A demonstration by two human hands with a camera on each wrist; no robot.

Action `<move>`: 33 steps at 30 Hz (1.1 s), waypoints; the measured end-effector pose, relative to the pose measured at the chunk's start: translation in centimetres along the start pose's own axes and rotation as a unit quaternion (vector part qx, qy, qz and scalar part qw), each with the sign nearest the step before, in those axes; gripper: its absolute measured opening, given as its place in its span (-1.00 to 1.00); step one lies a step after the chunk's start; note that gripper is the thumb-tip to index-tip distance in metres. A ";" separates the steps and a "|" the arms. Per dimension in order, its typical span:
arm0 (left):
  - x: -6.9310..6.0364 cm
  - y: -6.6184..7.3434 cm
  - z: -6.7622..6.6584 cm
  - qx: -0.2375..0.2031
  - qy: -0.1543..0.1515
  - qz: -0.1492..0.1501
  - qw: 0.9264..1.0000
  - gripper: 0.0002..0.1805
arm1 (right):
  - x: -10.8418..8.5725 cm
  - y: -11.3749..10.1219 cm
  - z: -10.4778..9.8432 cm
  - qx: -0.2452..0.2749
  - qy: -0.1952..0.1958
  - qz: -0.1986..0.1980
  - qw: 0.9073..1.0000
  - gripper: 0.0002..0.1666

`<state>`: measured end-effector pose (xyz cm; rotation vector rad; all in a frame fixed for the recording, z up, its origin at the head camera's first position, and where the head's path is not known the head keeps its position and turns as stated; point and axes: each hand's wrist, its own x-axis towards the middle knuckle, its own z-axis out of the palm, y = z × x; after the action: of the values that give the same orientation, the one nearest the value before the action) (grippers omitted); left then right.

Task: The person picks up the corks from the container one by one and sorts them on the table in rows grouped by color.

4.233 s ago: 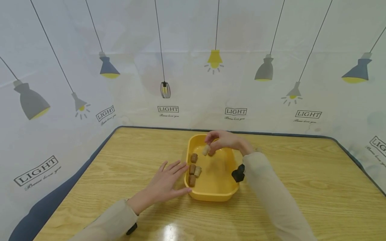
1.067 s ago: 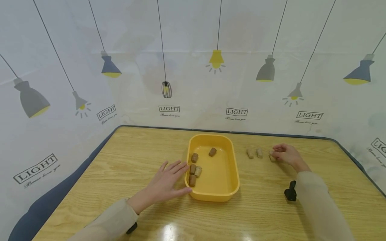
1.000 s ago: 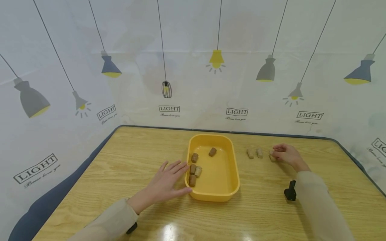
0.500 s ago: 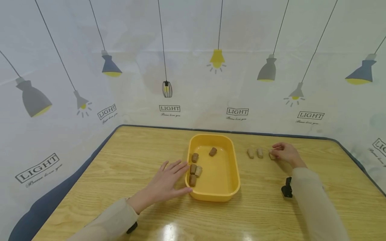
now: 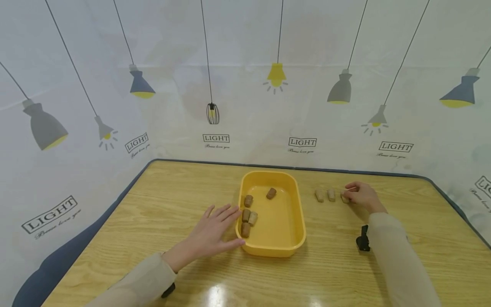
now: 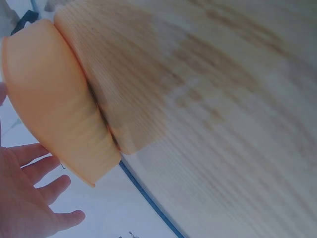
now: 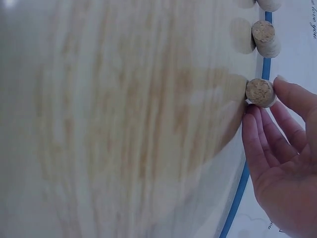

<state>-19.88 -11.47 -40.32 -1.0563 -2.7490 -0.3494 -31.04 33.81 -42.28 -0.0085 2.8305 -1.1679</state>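
The left hand (image 5: 209, 234) lies with fingers spread and straight, its fingertips and thumb touching the left wall of a yellow tray (image 5: 276, 251). In the left wrist view that hand (image 6: 29, 193) is beside the tray's outer side (image 6: 54, 94). Four corks are not counted singly: several brown corks (image 5: 248, 201) and one paler cork (image 5: 252, 218) lie inside the tray. At the right, the right hand (image 5: 364, 197) pinches a pale cork (image 5: 345, 197) on the table. The right wrist view shows this cork (image 7: 260, 92) between thumb and fingers of the hand (image 7: 287, 163).
Two more pale corks (image 5: 319, 195) stand or lie in a row between the tray and the right hand. The wooden table (image 5: 180, 183) has a dark edge, and a white sheet printed with lamps (image 5: 245, 85) rises behind it and at the sides.
The right hand has gone from above the tray to the table at the right. A pale cork has left the tray. Lately the right hand and its cork have shifted slightly left. The left hand stays.
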 end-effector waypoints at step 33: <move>0.0 -0.1 0.1 0.007 0.003 0.002 1.000 -0.14 | -1.5 -6.5 -1.5 -0.071 0.025 -0.123 0.990 -0.42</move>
<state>-19.95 -11.53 -40.43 -1.0567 -2.7387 -0.3329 -29.79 30.27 -36.54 -0.3519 3.0179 -1.0144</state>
